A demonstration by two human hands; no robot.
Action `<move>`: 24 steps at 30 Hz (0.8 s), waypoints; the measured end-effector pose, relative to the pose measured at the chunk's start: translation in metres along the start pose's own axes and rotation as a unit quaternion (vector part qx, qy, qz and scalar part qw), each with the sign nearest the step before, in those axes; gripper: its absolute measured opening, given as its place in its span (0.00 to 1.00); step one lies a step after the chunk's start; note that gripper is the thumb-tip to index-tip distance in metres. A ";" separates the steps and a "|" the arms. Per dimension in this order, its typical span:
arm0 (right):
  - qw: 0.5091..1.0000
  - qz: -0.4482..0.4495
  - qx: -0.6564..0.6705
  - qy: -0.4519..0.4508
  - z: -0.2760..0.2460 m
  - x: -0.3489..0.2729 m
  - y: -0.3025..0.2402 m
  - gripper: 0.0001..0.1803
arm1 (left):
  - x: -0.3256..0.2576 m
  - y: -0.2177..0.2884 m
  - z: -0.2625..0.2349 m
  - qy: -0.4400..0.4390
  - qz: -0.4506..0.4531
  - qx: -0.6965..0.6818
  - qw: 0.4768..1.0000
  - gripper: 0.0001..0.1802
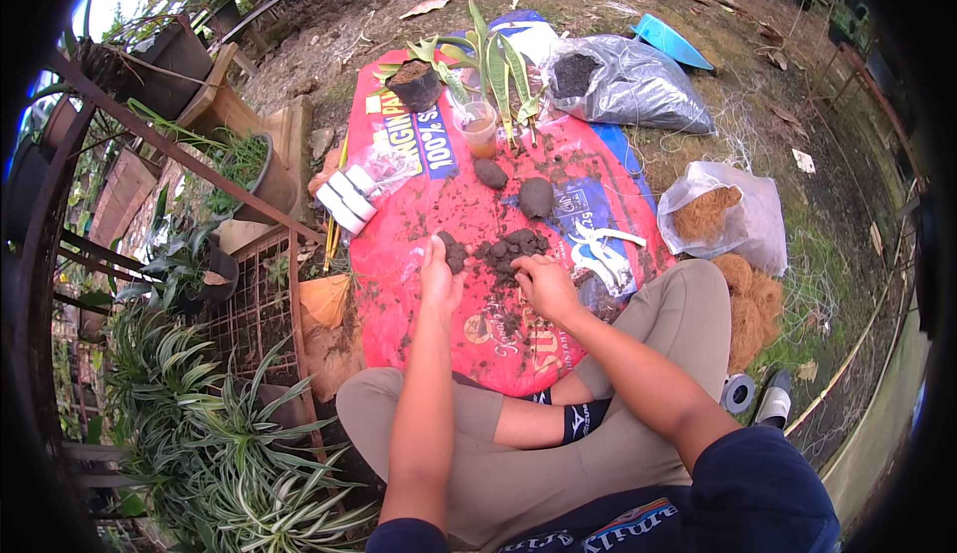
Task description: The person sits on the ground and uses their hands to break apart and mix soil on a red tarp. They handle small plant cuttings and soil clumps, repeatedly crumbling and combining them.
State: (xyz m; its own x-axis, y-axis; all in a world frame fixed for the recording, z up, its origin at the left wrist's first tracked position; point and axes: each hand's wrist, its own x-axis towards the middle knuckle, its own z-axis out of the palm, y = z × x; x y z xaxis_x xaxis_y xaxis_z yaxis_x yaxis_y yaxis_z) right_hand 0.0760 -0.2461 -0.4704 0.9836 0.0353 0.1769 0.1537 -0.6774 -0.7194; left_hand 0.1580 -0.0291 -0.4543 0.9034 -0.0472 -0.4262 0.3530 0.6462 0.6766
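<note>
Soil clump (454, 251), dark and lumpy, sits at frame centre, grasped between the fingers and thumb of the left hand (439, 279). The right hand (543, 284) is just beside it, fingers curled down onto a loose soil pile (510, 251); I cannot tell whether it grips anything. Both hands work over a red plastic sack (419, 284) spread flat on the ground, scattered with crumbs of soil.

Above the pile, towards upper centre, I note two rounded soil balls (536, 197), well apart from the hands. Higher still stands a clear plastic cup (480, 129) next to a green-leaved plant (498, 60) lying with bare roots, and a small black pot (415, 85) tipped to its left.

Upper right: a grey bag of dark soil (628, 80), open at its mouth, and a blue dish (670, 40) beyond. Right of centre, a clear bag of brown coconut fibre (723, 214), with more loose fibre just below it.

Left edge of the sack: a small clear packet (374, 169) and white blocks (344, 199). Lower left of frame, striped-leaf plants (239, 453) beside a rusty wire rack (259, 294). The person sits cross-legged in tan trousers (688, 304).
</note>
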 end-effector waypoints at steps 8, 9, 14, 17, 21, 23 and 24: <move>0.984 -0.013 -0.179 -0.023 0.041 -0.010 0.017 0.13 | -0.005 -0.005 0.012 -0.110 0.057 0.038 0.992 0.44; 0.981 -0.025 -0.190 -0.013 0.042 -0.011 0.019 0.13 | -0.005 -0.002 0.015 -0.117 0.045 0.030 0.992 0.44; 0.978 -0.051 -0.201 0.004 0.043 -0.004 0.025 0.09 | -0.009 0.007 0.019 -0.118 0.022 0.022 0.993 0.35; 0.980 -0.064 -0.188 0.012 0.043 0.002 0.023 0.07 | -0.009 0.009 0.015 -0.100 0.037 0.046 0.993 0.31; 0.983 -0.050 -0.174 0.039 0.041 0.005 0.017 0.06 | -0.005 0.012 0.005 -0.070 0.057 0.068 0.994 0.29; 0.987 -0.052 -0.143 0.051 0.036 0.007 0.009 0.06 | -0.001 0.014 -0.002 -0.042 0.061 0.060 0.995 0.29; 0.990 -0.061 -0.118 0.052 0.034 0.007 0.004 0.06 | 0.000 0.013 -0.004 -0.025 0.060 0.052 0.997 0.29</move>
State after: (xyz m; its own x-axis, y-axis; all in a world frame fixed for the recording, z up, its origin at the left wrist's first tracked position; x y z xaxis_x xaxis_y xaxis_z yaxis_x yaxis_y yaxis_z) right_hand 0.0871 -0.2237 -0.4951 0.9421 0.0590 0.3302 0.2320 -0.8256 -0.5143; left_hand 0.1616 -0.0172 -0.4478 0.9505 -0.0140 -0.3105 0.2632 0.5674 0.7803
